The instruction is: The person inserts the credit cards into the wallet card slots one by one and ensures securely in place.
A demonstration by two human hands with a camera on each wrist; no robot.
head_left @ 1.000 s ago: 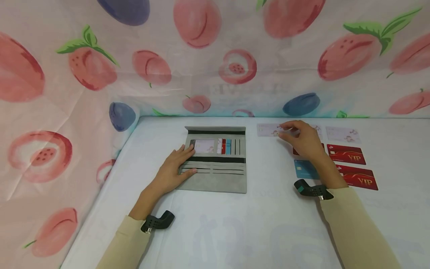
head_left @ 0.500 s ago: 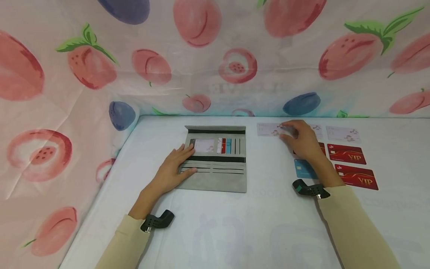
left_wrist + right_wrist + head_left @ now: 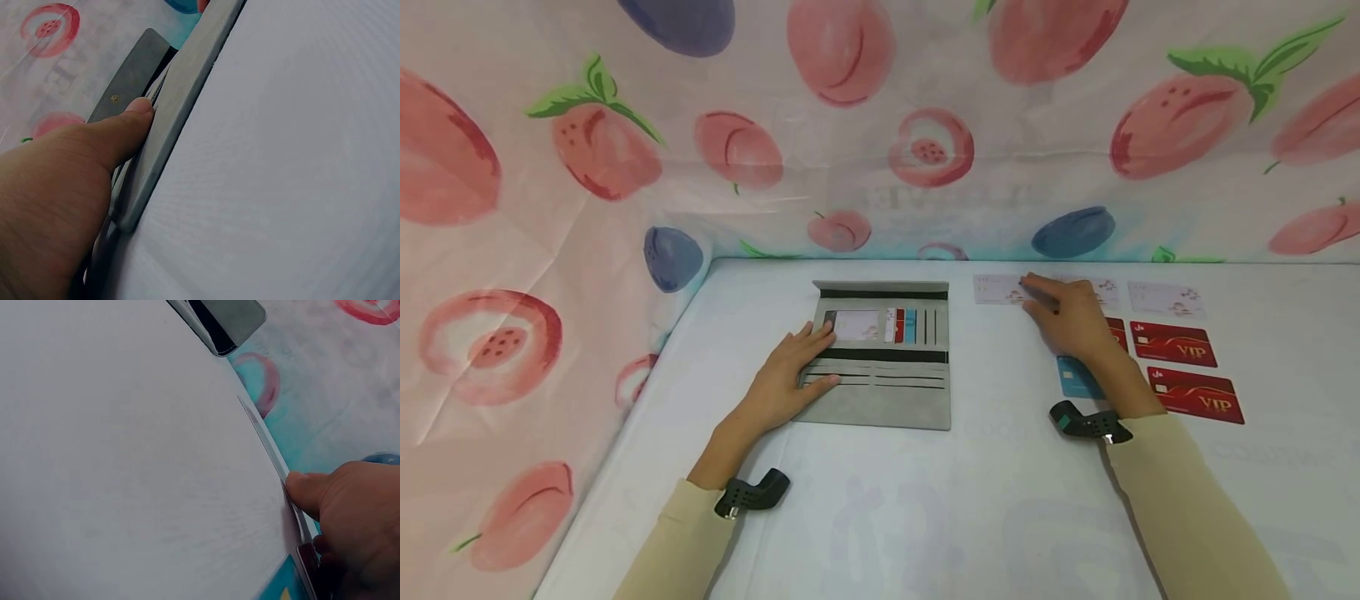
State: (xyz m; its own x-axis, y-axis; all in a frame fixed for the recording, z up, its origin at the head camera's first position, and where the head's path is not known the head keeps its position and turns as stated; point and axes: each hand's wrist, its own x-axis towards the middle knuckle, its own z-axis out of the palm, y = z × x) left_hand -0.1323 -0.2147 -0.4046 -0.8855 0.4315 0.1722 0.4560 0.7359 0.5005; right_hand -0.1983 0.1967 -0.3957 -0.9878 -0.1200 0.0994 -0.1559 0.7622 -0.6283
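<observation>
An unfolded grey wallet lies on the white table, with a pale floral card in its window pocket and red, blue and white card edges showing in its slots. Spread over its left side, my left hand rests with the thumb on the lower panel; the left wrist view has that thumb along the wallet's edge. To the right, a pale floral card lies flat. My right hand touches this card's right end with thumb and index finger. The other fingers are largely hidden in the head view.
Right of my right hand are another pale card and two red VIP cards. A blue card, a further red card and a pale card are partly covered by my hand. Fruit-patterned cloth rises behind the table.
My right hand has shifted slightly left, and its index finger has straightened over the pale card's end. The card has not visibly moved. My left hand stays on the wallet.
</observation>
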